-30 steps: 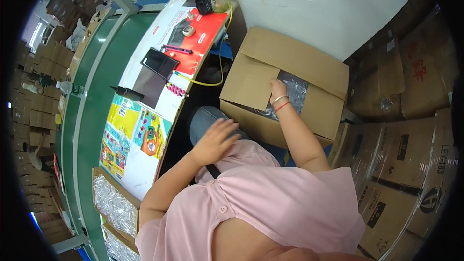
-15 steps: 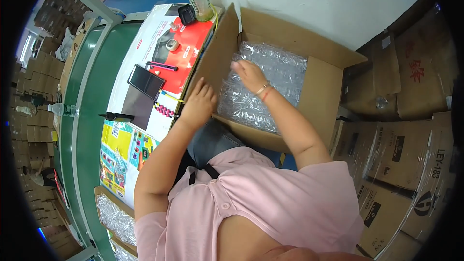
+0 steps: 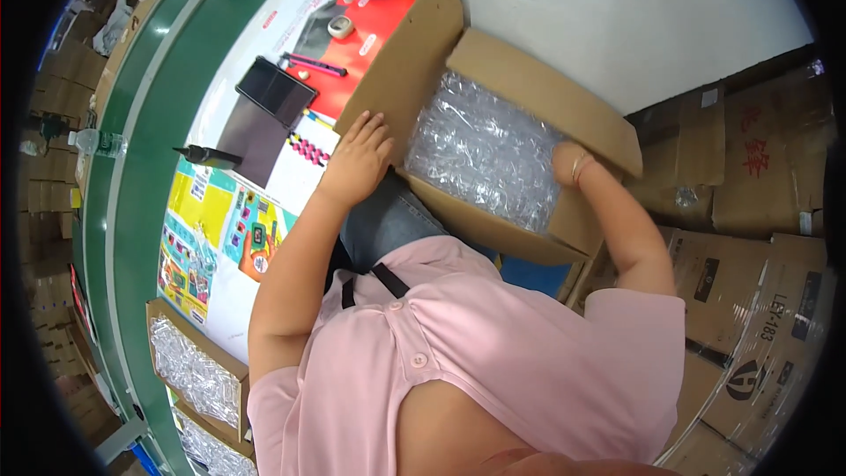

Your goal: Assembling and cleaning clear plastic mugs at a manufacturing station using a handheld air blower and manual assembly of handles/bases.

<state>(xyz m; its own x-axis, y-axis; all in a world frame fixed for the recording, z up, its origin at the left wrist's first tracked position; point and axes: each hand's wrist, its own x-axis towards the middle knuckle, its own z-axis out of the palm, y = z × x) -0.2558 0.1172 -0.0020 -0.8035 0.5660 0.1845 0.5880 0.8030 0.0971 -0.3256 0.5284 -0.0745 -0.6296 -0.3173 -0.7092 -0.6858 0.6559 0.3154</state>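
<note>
Left hand (image 3: 354, 159) on a box flap (image 3: 401, 70), right hand (image 3: 568, 163) at clear plastic pieces (image 3: 485, 150).
The left fingers lie extended, slightly spread, against the flap; the right fingers curl at the plastic's right edge, tips hidden, so I cannot tell whether they pinch anything. The plastic pieces lie heaped inside the open cardboard box (image 3: 480, 222), which stands between a sheet-covered table (image 3: 231, 317) and stacked cartons (image 3: 740, 300), beside a white wall (image 3: 617, 18). On the table near the left hand are a pink-and-black beaded strap (image 3: 308, 150), a black phone (image 3: 276, 91) and a pink pen (image 3: 315, 64).
</note>
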